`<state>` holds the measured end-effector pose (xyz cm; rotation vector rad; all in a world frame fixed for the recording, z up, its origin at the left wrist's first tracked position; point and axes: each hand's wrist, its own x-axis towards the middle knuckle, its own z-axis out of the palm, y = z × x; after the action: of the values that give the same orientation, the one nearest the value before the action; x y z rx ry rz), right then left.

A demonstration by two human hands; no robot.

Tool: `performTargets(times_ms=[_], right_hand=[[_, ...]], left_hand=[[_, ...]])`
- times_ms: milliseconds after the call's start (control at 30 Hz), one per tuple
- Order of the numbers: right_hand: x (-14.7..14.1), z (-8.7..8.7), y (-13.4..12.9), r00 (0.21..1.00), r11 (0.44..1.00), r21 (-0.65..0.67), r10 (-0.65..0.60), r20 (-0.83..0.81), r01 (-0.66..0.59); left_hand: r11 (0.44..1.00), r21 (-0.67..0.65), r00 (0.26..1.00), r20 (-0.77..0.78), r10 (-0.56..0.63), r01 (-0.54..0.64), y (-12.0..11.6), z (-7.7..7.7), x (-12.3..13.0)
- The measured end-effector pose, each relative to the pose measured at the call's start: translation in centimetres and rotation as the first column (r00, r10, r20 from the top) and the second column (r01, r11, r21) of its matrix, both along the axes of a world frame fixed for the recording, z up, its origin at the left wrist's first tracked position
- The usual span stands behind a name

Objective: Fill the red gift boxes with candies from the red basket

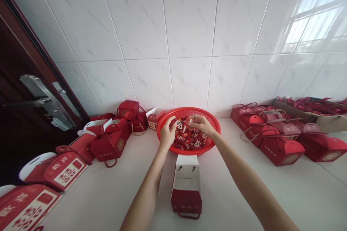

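Both my hands are over a round red plastic basket (218,130) heaped with red wrapped candies (193,140). My left hand (168,131) reaches in at the left side, its thumb and fingers closed on a red candy with white characters (179,124). At the right side, my right hand (204,125) pinches another small red wrapped candy (190,120) between thumb and fingertips. Directly in front of the basket, between my forearms, stands an open red gift box (186,201) with a white inside and a cord handle. No candy shows inside it.
Red gift boxes (110,146) line the left side, close to a dark door (27,54) with a metal handle. More red boxes (282,149) stand in a group on the right. Behind them, a cardboard carton (329,123) holds dark red items. A tiled wall (189,83) rises behind the basket.
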<state>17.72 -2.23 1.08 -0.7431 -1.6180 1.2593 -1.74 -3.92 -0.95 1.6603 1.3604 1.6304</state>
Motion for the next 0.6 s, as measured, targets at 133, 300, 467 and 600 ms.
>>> performTargets(times_ms=[133,300,467,600], right_hand=[[0.0,0.0,0.1,1.000,0.999,-0.008,0.031,0.003,-0.031],[0.0,-0.1,0.2,0.993,0.998,0.056,0.016,0.115,-0.023],[-0.2,-0.1,0.0,0.987,0.995,0.071,0.052,0.153,-0.063],[-0.3,0.0,-0.1,0.979,0.993,0.097,0.042,0.199,-0.062]], left_hand=[[0.993,-0.047,0.994,-0.031,-0.108,0.107,-0.1,0.1,0.0],[0.983,-0.069,0.983,-0.044,-0.175,0.172,-0.6,0.2,0.2],[0.975,-0.068,0.970,-0.103,-0.219,0.213,-1.1,0.5,0.2],[0.969,-0.083,0.964,-0.111,-0.242,0.234,-1.1,0.6,0.2]])
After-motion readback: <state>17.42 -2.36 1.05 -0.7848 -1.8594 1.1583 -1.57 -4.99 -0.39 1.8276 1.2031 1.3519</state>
